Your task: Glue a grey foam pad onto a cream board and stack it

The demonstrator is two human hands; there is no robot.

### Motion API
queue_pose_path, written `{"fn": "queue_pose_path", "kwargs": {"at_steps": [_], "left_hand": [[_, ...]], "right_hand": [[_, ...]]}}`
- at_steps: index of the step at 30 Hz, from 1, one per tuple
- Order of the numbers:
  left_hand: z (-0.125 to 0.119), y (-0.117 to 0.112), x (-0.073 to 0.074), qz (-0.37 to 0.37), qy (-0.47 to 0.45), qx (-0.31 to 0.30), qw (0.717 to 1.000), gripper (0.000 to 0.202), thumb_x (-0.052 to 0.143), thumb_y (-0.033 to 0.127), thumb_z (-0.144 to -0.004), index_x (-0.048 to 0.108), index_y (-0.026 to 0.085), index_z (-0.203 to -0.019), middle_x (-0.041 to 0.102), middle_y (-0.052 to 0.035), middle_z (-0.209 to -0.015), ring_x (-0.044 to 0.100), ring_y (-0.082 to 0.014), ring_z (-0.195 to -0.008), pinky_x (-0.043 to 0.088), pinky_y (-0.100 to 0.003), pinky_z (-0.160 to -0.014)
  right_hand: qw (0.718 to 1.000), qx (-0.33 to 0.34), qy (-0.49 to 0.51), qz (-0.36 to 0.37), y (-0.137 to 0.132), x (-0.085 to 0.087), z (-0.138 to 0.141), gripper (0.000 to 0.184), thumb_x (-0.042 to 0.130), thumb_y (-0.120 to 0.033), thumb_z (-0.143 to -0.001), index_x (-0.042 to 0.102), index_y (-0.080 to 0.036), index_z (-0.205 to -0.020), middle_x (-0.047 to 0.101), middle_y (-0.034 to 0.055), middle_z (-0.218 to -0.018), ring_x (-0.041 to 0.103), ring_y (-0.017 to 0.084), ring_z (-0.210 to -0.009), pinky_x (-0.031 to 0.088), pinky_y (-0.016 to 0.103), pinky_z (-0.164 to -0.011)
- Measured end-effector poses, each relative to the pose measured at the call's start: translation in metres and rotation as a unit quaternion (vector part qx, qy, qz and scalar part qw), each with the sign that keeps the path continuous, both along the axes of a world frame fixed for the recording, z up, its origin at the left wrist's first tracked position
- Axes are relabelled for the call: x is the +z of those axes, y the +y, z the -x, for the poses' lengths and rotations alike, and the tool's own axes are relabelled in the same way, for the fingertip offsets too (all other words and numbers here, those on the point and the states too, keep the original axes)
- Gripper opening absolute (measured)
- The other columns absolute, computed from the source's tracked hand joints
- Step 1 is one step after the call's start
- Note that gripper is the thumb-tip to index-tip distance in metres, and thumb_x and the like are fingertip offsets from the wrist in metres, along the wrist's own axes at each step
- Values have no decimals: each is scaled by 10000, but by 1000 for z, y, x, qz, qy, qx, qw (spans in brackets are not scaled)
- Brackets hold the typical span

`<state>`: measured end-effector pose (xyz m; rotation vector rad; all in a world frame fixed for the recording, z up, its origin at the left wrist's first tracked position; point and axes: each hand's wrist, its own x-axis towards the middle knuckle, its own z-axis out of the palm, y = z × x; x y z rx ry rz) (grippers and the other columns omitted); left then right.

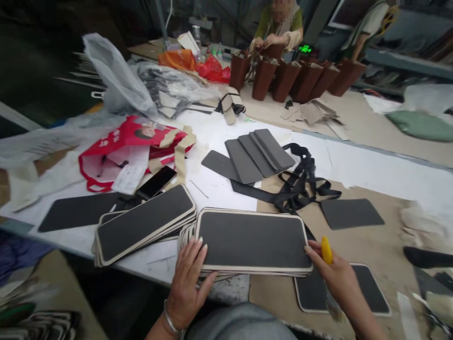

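Dark grey panels with pale edging form a stack (253, 241) at the near side of the surface (354, 158); clock directions are taken from this stack. Of the wearer's hands, the left hand (189, 285) lies unclenched at 8 o'clock, its extended fingers over the stack's left end and its thumb at the near edge. The right hand (334, 274), at 4 o'clock, is closed around a yellow-handled tool (326, 251), its fingertips touching the top panel's right edge. A second stack (145, 224) stands just beside the first at 9 o'clock; a single edged panel (370, 288) lies at 4 o'clock, partly behind the right forearm. Black straps (300, 182) lie at 1 o'clock, overlapping grey pieces (244, 158) at 12, and a red bag (141, 134) lies at 10.
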<state>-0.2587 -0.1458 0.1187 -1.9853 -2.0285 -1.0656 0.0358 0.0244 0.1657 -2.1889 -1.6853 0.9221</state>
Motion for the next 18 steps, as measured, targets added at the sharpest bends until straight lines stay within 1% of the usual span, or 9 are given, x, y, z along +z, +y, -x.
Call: {"fn": "queue_pose_path", "kwargs": {"at_steps": [4, 9, 13, 16, 18], "left_hand": [[-2, 0, -1, 8, 7, 10, 1000, 568, 596, 163, -773, 375, 75, -1289, 477, -181, -1246, 376, -306, -1233, 358, -505, -1008], [-4, 0, 1, 2, -21, 9, 1000, 564, 595, 164, -773, 378, 76, -1286, 476, -185, -1251, 383, -306, -1229, 378, -509, -998], [-2, 0, 4, -4, -64, 14, 998, 615, 610, 184, -765, 343, 89, -1312, 461, -195, -1269, 397, -300, -1222, 419, -491, -976], [-2, 0, 4, 1, -69, 13, 997, 595, 612, 183, -767, 363, 110, -1302, 470, -185, -1266, 403, -291, -1220, 425, -488, -975], [-2, 0, 4, 2, -72, 12, 997, 581, 611, 185, -769, 374, 119, -1295, 478, -178, -1261, 404, -290, -1221, 424, -494, -977]], "right_hand": [[999, 16, -23, 18, 5, -1, -2, 703, 477, -680, -484, 665, -175, -935, 671, 76, -835, 602, 304, -815, 445, 345, -640], [998, 44, -50, -12, 6, -1, -4, 656, 474, -690, -511, 672, -198, -896, 665, 66, -743, 609, 301, -735, 447, 348, -592], [996, 55, -73, -17, 6, 1, -3, 655, 450, -691, -513, 669, -203, -891, 657, 76, -743, 600, 309, -727, 432, 353, -582], [994, 57, -93, -17, 6, 0, -3, 650, 451, -681, -532, 663, -209, -927, 651, 80, -760, 592, 309, -716, 418, 348, -571], [993, 65, -98, -21, 6, -4, -6, 647, 454, -681, -558, 658, -210, -951, 650, 79, -759, 591, 305, -705, 415, 342, -565]]}}
